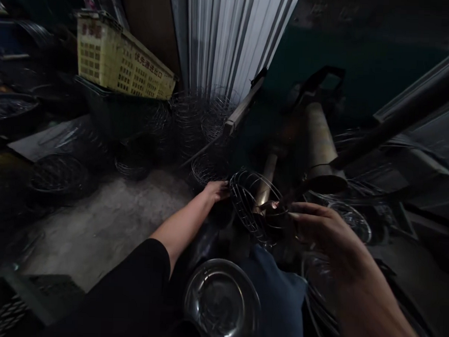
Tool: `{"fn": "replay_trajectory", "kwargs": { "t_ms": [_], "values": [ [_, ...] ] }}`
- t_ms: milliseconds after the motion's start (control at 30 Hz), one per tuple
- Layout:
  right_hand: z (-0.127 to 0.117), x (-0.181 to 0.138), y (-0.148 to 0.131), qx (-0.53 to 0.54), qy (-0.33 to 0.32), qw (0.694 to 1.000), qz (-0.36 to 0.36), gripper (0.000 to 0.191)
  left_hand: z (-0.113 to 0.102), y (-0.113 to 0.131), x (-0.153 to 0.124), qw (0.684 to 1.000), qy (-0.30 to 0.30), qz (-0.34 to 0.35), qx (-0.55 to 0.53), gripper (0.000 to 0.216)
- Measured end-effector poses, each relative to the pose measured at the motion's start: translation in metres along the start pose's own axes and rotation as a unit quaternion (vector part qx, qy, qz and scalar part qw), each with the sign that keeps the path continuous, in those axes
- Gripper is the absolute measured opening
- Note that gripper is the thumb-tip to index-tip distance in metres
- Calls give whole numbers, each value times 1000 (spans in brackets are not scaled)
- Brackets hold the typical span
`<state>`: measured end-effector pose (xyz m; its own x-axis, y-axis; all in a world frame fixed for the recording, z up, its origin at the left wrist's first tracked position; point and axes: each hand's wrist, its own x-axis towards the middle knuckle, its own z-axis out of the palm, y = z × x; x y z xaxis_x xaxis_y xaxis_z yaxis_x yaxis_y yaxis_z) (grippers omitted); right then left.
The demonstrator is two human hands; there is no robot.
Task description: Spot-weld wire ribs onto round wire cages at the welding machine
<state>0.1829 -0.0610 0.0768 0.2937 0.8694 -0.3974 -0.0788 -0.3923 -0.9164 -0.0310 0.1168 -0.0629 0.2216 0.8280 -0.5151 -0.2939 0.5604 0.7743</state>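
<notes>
Wire basket (255, 205) sat tilted on its side over machine roller (265, 182), held between both hands. Left hand (216, 190) gripped outer rim, fingers curled round wire. Right hand (320, 225) pinched opposite rim between thumb and fingertips (exact contact dim). Basket looked light, springy, open-meshed; thin wires likely bent under squeeze. Rim ring judged stiffest hold. More wire baskets (207, 116) stacked behind; steel bowl (222, 301) sat below.

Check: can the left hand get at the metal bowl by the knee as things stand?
Probably not yet: the left hand is on the wire basket, though nothing lies over the metal bowl.
</notes>
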Motion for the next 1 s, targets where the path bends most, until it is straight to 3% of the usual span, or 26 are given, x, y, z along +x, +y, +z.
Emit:
{"fn": "replay_trajectory", "kwargs": {
  "t_ms": [100,233,333,433,500,567,633,700,800,1000],
  "values": [
    [0,0,4,-11,12,999,34,41,-2,-28,-34,999,4,-1,-46,20],
    [8,-5,1,20,31,999,39,42,20,-62,-77,994,-85,-37,-54,31],
    [14,-14,-2,25,51,998,20,45,41,-71,-90,987,-141,-61,-42,39],
    [10,-28,1,-7,58,998,-10,49,48,-67,-89,986,-154,-50,-31,43],
    [2,-37,8,-38,88,994,-55,50,43,-62,-86,991,-131,15,-33,50],
    [-6,-44,22,-51,142,984,-99,48,31,-58,-84,985,-105,137,-17,65],
    [-10,-48,40,-43,182,976,-113,46,16,-58,-85,954,-98,280,41,81],
    [-9,-47,59,-24,190,977,-93,47,2,-61,-88,911,-106,376,129,86],
    [-2,-41,81,1,179,982,-57,51,-9,-71,-95,872,-90,423,231,78],
    [10,-37,90,15,148,985,-87,50,-5,-80,-104,860,-86,419,278,76]
  ]
}}
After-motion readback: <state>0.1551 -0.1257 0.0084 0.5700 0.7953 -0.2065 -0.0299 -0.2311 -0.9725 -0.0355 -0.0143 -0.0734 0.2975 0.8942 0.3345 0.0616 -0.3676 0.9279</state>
